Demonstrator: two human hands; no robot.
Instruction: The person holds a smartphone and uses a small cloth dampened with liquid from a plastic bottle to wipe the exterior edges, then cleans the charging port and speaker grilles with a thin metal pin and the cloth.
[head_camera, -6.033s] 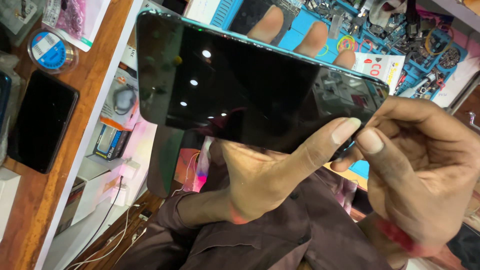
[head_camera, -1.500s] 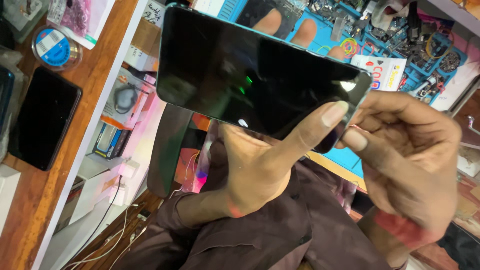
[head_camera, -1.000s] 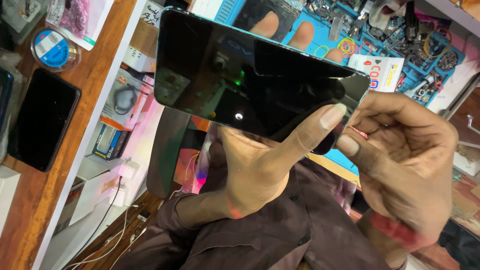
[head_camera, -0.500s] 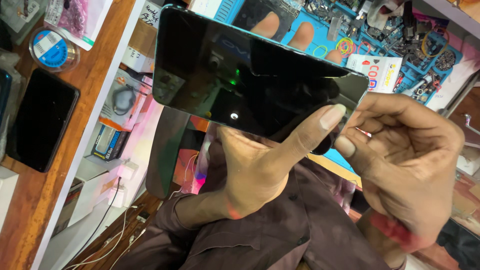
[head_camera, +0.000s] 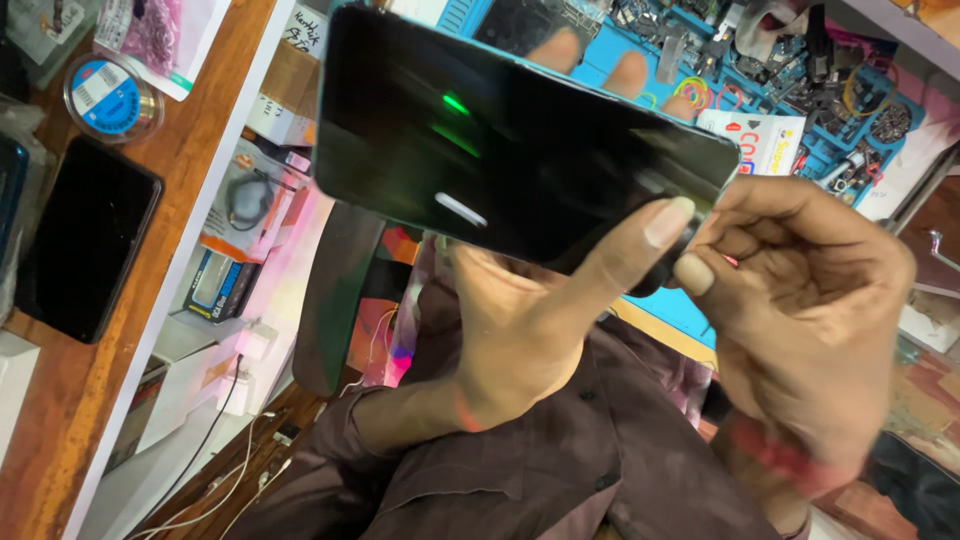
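Note:
A black smartphone with a dark glossy screen is held up, tilted, in the middle of the view. My left hand grips it from underneath, fingertips showing past its far edge and thumb pressed on the screen's right end. My right hand is closed at that same end, thumb and fingers pinching a small dark part at the phone's corner. Green and white light spots reflect in the screen. What the dark part is cannot be made out.
A second black phone lies on the wooden bench at left, near a round clear container with a blue lid. A white shelf holds small boxes, a charger and cables. A blue work mat with tools and small parts lies behind.
The phone has tilted a little and the reflections on its screen have shifted. Both hands keep the same hold, the right one still pinching at the phone's end.

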